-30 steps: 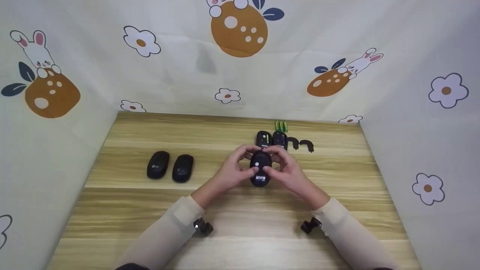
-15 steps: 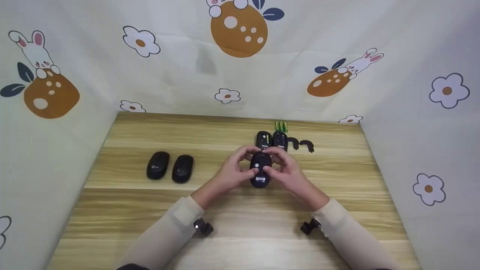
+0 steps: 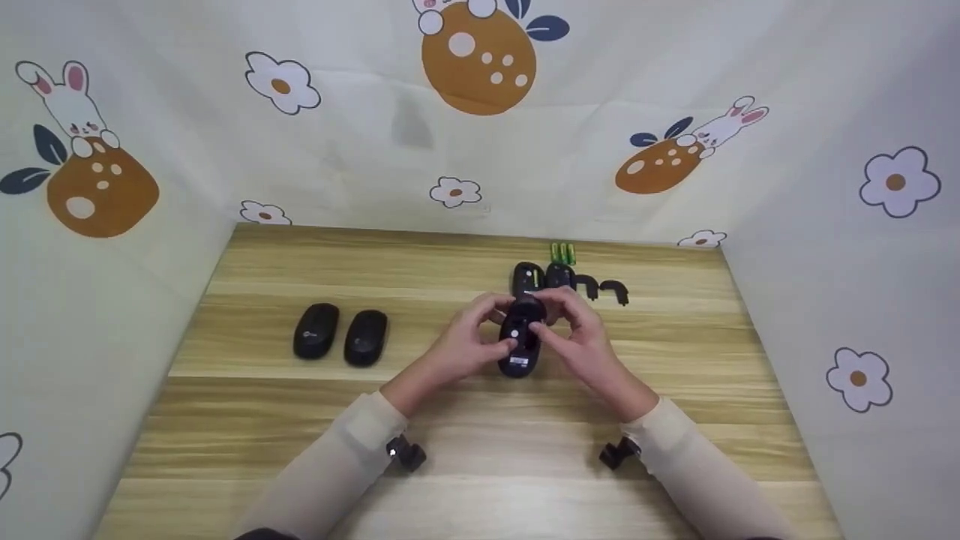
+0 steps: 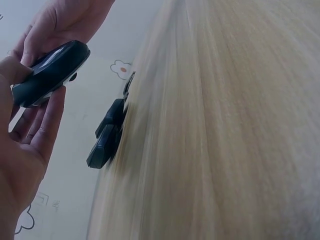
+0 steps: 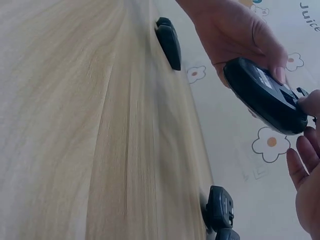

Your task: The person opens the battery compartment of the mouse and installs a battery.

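While two mice (image 3: 316, 331) (image 3: 366, 339) sit at nine o'clock from the left hand (image 3: 474, 330), that hand holds another mouse (image 3: 521, 352), belly up, over the desk (image 3: 510, 480). The right hand (image 3: 580, 328) pinches its twelve-o'clock end; a hard tug could make it slip.

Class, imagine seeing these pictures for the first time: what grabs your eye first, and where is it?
The big orange fruit printed on the pale backdrop, top centre of the head view, probably draws the eye first. Below it, the left hand and right hand hold a black mouse, underside up, over the wooden table. Three green batteries stand out near the table's back edge.
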A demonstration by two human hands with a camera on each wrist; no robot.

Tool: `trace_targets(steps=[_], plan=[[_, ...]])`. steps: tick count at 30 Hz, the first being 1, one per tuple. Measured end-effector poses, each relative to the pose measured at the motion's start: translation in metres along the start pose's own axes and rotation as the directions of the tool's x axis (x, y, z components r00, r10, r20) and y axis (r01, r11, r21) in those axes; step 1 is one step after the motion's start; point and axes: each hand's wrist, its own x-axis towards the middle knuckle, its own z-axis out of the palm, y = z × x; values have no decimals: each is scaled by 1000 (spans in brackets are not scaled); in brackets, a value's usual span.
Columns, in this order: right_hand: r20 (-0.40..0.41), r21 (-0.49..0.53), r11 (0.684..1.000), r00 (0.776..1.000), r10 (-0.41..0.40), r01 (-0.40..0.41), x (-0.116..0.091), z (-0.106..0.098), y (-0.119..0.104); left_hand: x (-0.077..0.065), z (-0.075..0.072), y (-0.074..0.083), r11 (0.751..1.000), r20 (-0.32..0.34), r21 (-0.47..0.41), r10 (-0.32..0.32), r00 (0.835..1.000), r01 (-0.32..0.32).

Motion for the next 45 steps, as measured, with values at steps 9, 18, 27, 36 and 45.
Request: trace_targets(steps=[9, 18, 27, 36, 45], plan=[[-42, 62, 995, 995, 86, -84, -1, -4, 0, 0, 2, -2, 1000, 49, 11, 10, 999, -11], [-99, 113, 990, 990, 100, -89, 3, -20, 1, 0, 1, 0, 999, 49, 43, -6, 999, 4], [-127, 60, 991, 984, 123, -116, 5, -50, 5, 0, -1, 0, 999, 37, 29, -31, 999, 30], [-168, 22, 982, 968, 189, -188, 1, -82, 19, 0, -1, -4, 1000, 46, -4, 11, 999, -11], [-224, 12, 966, 941, 253, -257, -2, -111, 33, 1, -2, -6, 1000, 43, 15, 4, 999, -4]])
